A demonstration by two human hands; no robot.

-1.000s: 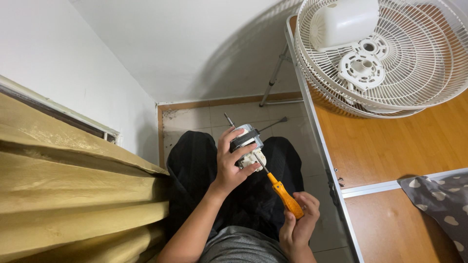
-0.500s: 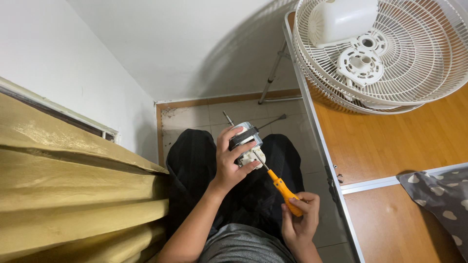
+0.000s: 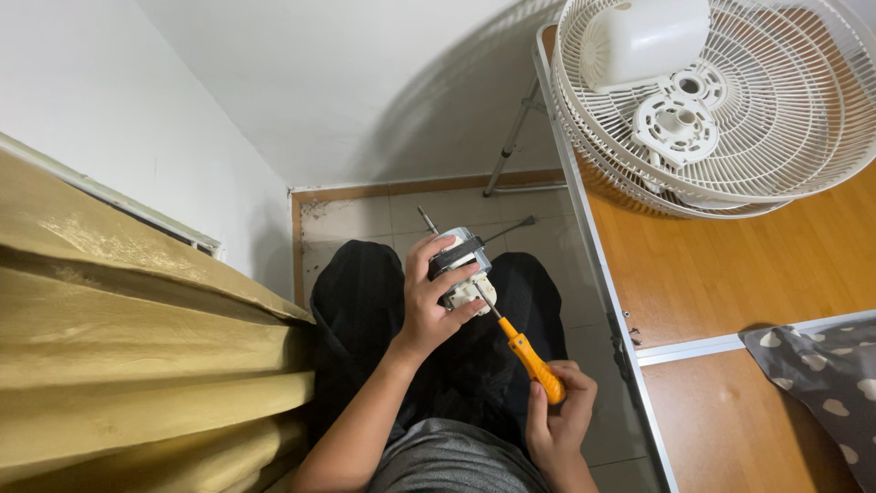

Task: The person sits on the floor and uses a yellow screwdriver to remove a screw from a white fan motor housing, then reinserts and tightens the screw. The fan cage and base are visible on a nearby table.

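- Over my lap, left hand gripped the small grey-and-white fan motor.
- Right hand clutched the orange screwdriver, tip on the motor; nothing really shifted since earlier.

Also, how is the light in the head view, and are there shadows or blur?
Head view: even indoor light, sharp on the left hand, small motor and orange screwdriver; the white fan grille casts a broad soft shadow on the wall; straight edges bend slightly near the frame borders; no glare.

No packages, labels, signs or screens are visible anywhere in the scene, neither on the floor, the wall nor the wooden surface at right.
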